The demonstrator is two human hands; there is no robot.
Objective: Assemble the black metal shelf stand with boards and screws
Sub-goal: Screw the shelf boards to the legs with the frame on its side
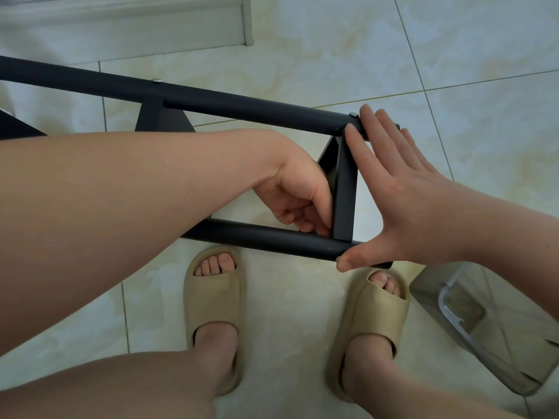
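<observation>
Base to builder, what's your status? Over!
Right hand open, spanning both tube ends of black frame. Left hand curled at crossbar joint, hold unclear. Slippers beside near tube.

My left hand (298, 201) is bent down at the wrist, fingers curled; my right hand (399, 192) is spread flat, thumb stretched wide.

A home: marbled floor tiles (302, 40), slippers (217, 300) on bare feet.

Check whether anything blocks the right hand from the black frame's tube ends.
Nothing visible does. The right hand touches the black frame directly: fingers on the far tube's end, thumb on the near one. The left hand sits inside the crossbar, clear of it.
</observation>
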